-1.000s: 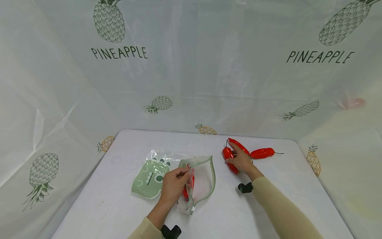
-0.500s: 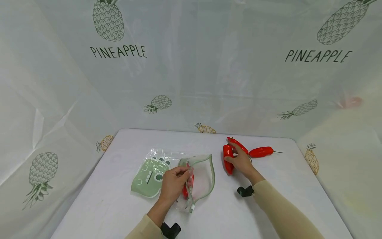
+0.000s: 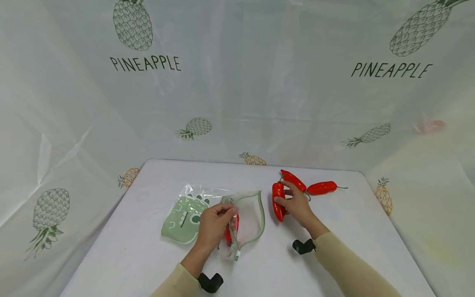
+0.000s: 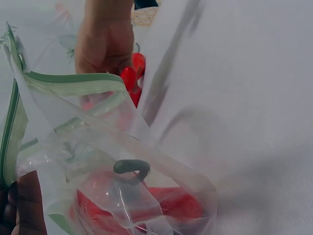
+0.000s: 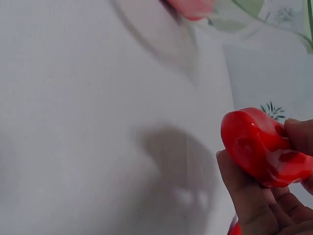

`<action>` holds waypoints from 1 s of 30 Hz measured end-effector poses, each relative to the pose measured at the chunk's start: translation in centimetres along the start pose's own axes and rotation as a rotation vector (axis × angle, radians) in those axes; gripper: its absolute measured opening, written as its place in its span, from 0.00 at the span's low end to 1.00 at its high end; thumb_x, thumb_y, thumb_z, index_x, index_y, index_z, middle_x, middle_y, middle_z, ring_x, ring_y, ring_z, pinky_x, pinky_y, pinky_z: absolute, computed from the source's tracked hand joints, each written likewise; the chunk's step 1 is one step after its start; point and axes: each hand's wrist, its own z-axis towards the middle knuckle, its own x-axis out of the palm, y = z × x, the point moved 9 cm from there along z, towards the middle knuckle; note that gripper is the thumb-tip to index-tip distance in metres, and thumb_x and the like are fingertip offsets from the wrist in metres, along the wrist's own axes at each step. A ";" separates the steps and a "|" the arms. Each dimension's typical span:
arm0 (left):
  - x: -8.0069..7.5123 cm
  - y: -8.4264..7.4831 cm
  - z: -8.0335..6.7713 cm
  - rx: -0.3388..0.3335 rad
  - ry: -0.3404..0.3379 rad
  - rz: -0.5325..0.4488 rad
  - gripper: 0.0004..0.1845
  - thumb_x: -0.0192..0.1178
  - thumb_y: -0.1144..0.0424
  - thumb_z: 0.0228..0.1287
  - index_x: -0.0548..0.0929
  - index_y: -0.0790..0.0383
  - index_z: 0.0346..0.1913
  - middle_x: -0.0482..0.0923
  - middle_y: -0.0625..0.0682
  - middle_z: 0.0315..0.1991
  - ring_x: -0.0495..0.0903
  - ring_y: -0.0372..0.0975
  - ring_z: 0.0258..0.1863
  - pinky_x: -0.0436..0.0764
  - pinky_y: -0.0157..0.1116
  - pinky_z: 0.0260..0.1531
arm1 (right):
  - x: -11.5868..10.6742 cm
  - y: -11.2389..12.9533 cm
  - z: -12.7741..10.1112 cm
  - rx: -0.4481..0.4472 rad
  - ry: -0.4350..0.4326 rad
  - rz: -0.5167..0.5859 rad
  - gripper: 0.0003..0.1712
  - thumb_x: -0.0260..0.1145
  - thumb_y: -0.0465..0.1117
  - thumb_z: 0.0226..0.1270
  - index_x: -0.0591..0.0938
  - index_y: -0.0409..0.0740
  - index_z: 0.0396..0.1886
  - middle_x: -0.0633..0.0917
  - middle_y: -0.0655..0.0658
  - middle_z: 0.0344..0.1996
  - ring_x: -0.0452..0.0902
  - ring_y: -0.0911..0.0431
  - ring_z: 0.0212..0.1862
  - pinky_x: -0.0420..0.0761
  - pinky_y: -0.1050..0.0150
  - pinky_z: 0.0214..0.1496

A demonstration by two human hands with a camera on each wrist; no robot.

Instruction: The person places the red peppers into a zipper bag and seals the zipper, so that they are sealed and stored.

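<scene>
In the head view my left hand (image 3: 214, 225) pinches the edge of a clear zip bag (image 3: 262, 216), whose green-rimmed mouth gapes toward the right. Red shows through the plastic: at least one chili pepper (image 4: 181, 201) lies inside, its green stem curling up. My right hand (image 3: 299, 206) grips another red chili pepper (image 3: 278, 202) between thumb and fingers, to the right of the bag. In the right wrist view this pepper (image 5: 254, 147) is off the table, its shadow lying apart from it. Two more chili peppers, one behind (image 3: 293, 180) and one farther right (image 3: 322, 188), rest on the table.
A green cartoon face (image 3: 182, 222) on clear plastic lies left of the left hand; whether it belongs to the same bag I cannot tell. The white table (image 3: 148, 264) ends at a pale curtain (image 3: 237, 82) printed with pineapples, which surrounds the back and sides.
My right hand has pulled its chili pepper slightly left and toward me, away from the other two. The left hand keeps its pinch on the bag.
</scene>
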 end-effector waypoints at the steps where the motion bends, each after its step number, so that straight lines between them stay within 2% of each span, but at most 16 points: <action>1: 0.0 0.0 0.0 -0.002 0.001 -0.004 0.08 0.73 0.63 0.67 0.92 0.63 0.43 0.87 0.53 0.28 0.83 0.38 0.24 0.81 0.28 0.24 | 0.1 0.2 -0.2 0.000 0.003 0.007 0.46 0.74 0.44 0.70 0.62 0.51 0.82 0.72 0.32 0.70 0.72 0.34 0.66 0.91 0.52 0.45; 16: 0.4 0.2 0.1 -0.022 0.011 -0.007 0.07 0.72 0.65 0.67 0.92 0.64 0.44 0.88 0.54 0.29 0.84 0.39 0.24 0.83 0.28 0.26 | 1.2 2.7 -4.1 0.008 0.072 0.053 0.44 0.78 0.42 0.64 0.68 0.49 0.78 0.78 0.33 0.65 0.79 0.39 0.58 0.91 0.55 0.37; 23: 0.2 0.1 0.3 0.000 -0.014 0.054 0.06 0.73 0.63 0.67 0.92 0.61 0.43 0.88 0.51 0.30 0.81 0.37 0.27 0.81 0.27 0.26 | 1.8 4.2 -6.1 -0.005 0.102 0.072 0.42 0.78 0.42 0.64 0.70 0.48 0.76 0.80 0.34 0.61 0.82 0.43 0.52 0.90 0.55 0.34; 30: 0.4 -0.1 0.5 -0.001 -0.009 0.048 0.06 0.72 0.63 0.68 0.92 0.62 0.43 0.88 0.52 0.30 0.82 0.38 0.28 0.81 0.27 0.27 | 2.5 5.7 -7.8 -0.034 0.133 0.051 0.40 0.79 0.41 0.62 0.74 0.50 0.73 0.82 0.37 0.57 0.83 0.47 0.47 0.90 0.55 0.32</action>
